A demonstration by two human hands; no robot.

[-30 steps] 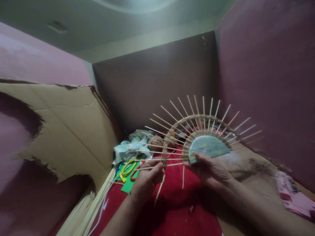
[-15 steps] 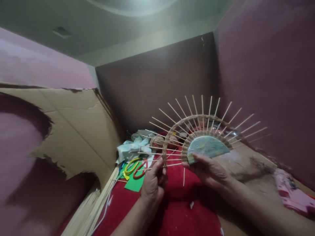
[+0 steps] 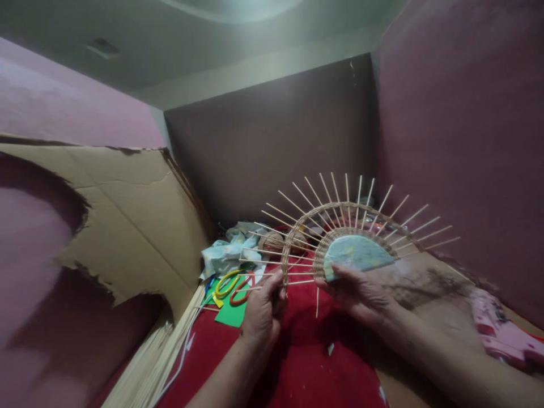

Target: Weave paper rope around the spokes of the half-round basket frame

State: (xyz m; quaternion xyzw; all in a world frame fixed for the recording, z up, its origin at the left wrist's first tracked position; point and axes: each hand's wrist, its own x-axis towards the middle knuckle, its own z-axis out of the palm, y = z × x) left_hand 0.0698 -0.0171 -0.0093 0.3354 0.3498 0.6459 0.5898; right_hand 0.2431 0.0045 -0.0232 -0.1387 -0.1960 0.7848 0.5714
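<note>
A half-round woven fan is held up in front of me, with a pale blue-green patterned centre and thin sticks spreading outward like rays. One woven band hugs the centre; a second woven arch crosses the sticks farther out. My left hand pinches the left end of that outer arch. My right hand grips the centre's lower left edge, its thumb on the front and the other fingers mostly hidden behind.
Red cloth lies below. Yellow-and-red-handled scissors, green card, crumpled patterned cloth and brown twine balls sit beyond. Torn cardboard and a bundle of sticks are left; a pink toy-like object is right.
The fan's upper rim has dropped slightly and its right side tilts lower. Both hands keep their hold in nearly the same places. The view has shifted a little.
</note>
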